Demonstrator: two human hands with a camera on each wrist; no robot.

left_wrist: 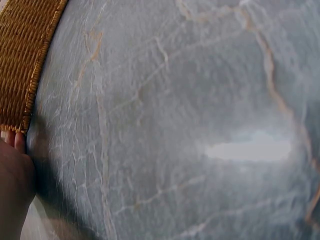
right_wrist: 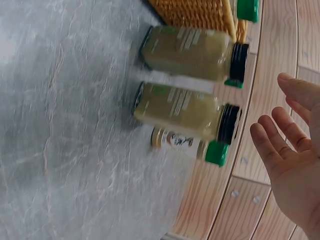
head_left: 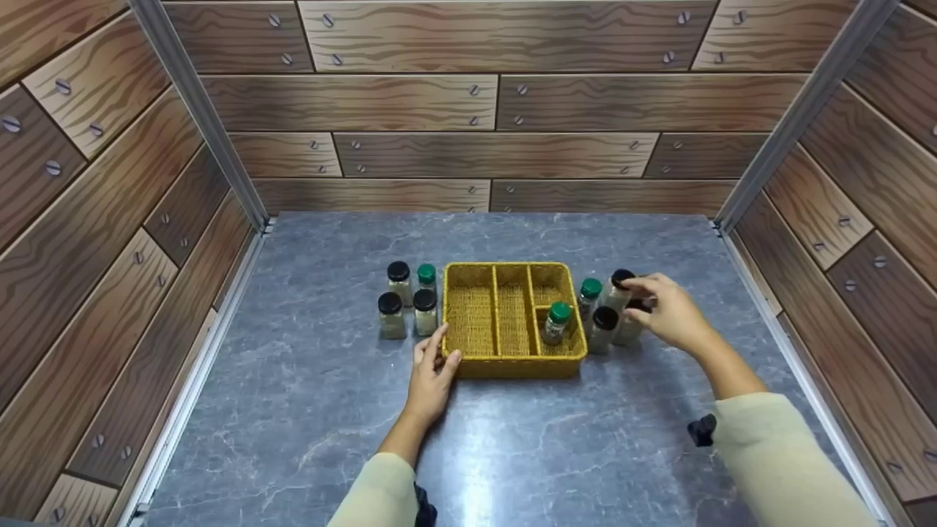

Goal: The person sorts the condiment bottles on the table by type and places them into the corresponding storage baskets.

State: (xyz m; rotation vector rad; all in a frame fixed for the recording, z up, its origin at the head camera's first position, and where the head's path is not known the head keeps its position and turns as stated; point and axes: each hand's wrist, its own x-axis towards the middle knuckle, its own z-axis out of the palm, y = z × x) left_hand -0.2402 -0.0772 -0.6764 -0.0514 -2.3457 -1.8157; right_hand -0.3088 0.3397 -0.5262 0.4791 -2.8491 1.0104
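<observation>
A yellow wicker basket [head_left: 468, 368] with divided compartments stands mid-table. My left hand [head_left: 430, 380] holds its front left corner, fingers along the left wall and thumb at the front. In the front right compartment stands a green-capped spice bottle [head_left: 558, 322]. My right hand [head_left: 677, 318] is over the spice jars right of the basket, fingers spread and parted from the thumb. Its fingertips overlap a black-lidded jar [head_left: 618, 295] in the head view; the right wrist view shows the fingers [right_wrist: 272, 142] apart from the lids. Another black-lidded jar [head_left: 603, 333] stands in front, beside a green-capped bottle [head_left: 588, 296].
Left of the basket is a cluster of jars: black-lidded ones, such as the front one [head_left: 392, 322], and a green-capped bottle [head_left: 427, 276]. Wood-patterned walls [head_left: 410, 102] enclose the grey marbled table [head_left: 307, 410] at the back and both sides.
</observation>
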